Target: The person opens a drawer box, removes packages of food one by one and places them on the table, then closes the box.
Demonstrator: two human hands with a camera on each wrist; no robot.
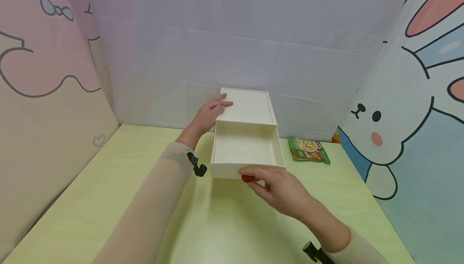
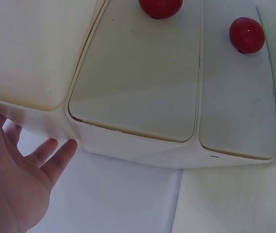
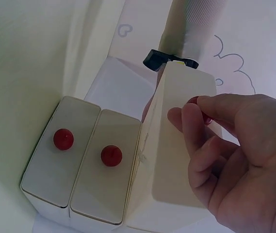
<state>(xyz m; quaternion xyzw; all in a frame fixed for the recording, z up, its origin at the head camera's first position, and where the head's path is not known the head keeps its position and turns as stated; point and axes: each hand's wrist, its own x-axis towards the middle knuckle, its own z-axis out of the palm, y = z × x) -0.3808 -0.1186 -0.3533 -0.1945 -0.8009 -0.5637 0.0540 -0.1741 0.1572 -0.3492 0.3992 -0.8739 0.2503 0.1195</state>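
Note:
A white drawer cabinet [image 1: 248, 106] stands on the table against the back wall, its top drawer [image 1: 226, 170] pulled out so that the white inside shows from above. My right hand [image 1: 286, 191] pinches the red round knob [image 1: 247, 178] on that drawer's front between thumb and fingers; in the right wrist view the knob [image 3: 206, 118] is partly covered by them. At the cabinet's upper left edge rests my left hand [image 1: 210, 113], fingers spread over the top and side. Two lower drawers with red knobs [image 3: 63, 139] are closed in the right wrist view.
Right of the cabinet, a green and brown food packet [image 1: 309, 150] lies near the table's back edge. Pale green tabletop [image 1: 224, 223] extends in front. Cloth walls with cartoon prints [image 1: 395, 135] enclose the left, back and right sides.

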